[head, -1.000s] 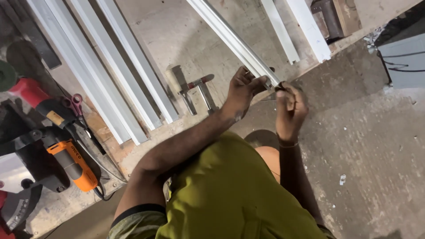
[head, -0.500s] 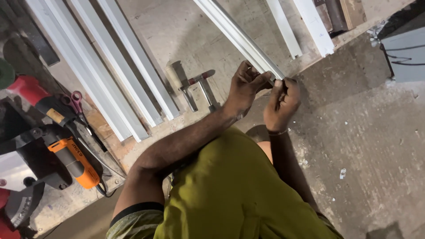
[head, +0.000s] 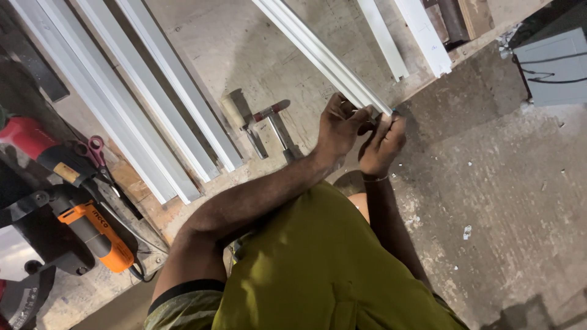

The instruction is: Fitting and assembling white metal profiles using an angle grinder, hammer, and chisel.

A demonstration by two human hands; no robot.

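Rough concrete floor (head: 513, 201) fills the right side of the shot, speckled with small white chips, and a scuffed wooden worktop (head: 244, 49) runs across the upper left. Nearest the camera is the person's yellow-green shirt (head: 318, 269), with both forearms reaching up toward 12 o'clock.

Both hands meet at the worktop's edge, a bit right of centre. The left hand (head: 339, 125) is curled over the near end of a long white aluminium profile (head: 318, 55), fingers wrapped on it. The right hand (head: 382, 143), with a thin bracelet at the wrist, sits just beside it at about 4 o'clock and pinches the very tip of the same profile — whether there's something small between its fingers, I can't tell. So both hands are closed on that one profile, which runs from the hands away toward 11 o'clock.

Just at 9 o'clock from the hands lie a hammer (head: 241, 122) with a pale handle and a second metal tool (head: 278, 125) with a bit of red on it, side by side on the worktop. Further left, three more white profiles (head: 153, 104) lie parallel, well apart from the held one.

Over at the left edge — an orange power tool (head: 95, 235), a red tool (head: 30, 140) and pink-handled scissors (head: 95, 150). Up at 1 o'clock, two shorter white profile pieces (head: 403, 36), and a grey box (head: 553, 67) in the top right corner.
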